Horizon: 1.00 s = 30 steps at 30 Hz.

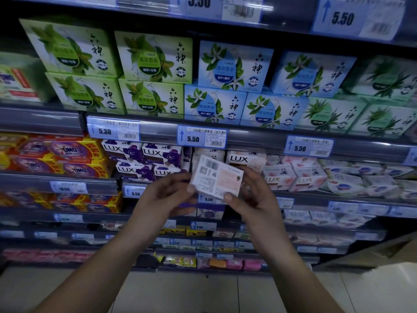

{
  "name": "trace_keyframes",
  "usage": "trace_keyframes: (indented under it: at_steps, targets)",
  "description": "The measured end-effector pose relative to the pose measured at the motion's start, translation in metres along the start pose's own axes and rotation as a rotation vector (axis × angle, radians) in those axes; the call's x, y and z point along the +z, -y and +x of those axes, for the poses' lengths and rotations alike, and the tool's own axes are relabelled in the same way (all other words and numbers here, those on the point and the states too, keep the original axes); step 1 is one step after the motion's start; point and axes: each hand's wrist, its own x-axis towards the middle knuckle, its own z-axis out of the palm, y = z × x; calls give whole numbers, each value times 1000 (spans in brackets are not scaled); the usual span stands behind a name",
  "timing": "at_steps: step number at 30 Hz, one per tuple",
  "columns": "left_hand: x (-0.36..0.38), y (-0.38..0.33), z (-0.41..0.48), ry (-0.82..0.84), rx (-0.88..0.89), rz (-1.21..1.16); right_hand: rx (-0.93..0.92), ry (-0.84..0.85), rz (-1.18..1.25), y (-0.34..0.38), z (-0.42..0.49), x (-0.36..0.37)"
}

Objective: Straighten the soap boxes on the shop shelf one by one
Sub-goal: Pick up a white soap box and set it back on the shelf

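Two hands hold one white soap box (217, 177) in front of the shelf (248, 195) of Lux boxes, its printed back turned toward the person and tilted. The left hand (167, 193) pinches its lower left corner with curled fingers, while the right hand (250, 195) grips the lower right edge, thumb (230, 197) on its face.

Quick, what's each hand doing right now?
Left hand: shut on the white soap box, lower left corner.
Right hand: shut on the same box, right side.
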Motion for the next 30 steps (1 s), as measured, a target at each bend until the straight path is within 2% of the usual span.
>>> trace_keyframes:
  at_steps: [4, 8, 14, 19, 24, 27, 30]
  targets:
    - [4, 0, -1, 47, 21, 4, -56, 34, 9, 1, 4, -10]
    - [11, 0, -3, 35, 105, 103, -35, 86, -36, 2, 0, -10]
    - [8, 2, -5, -27, 229, 145, 185, 50, 70, 11, -1, -16]
    - [12, 7, -4, 7, 231, 176, 263, 12, 132, 15, 1, -14]
    - [11, 15, -3, -24, 216, 226, 220, 39, 106, 10, 2, -20]
    - [10, 14, -2, -42, 96, 78, 136, 99, 54, 3, 3, -22]
    - [14, 13, 0, -62, 80, -5, 47, 125, 31, -2, 5, -20]
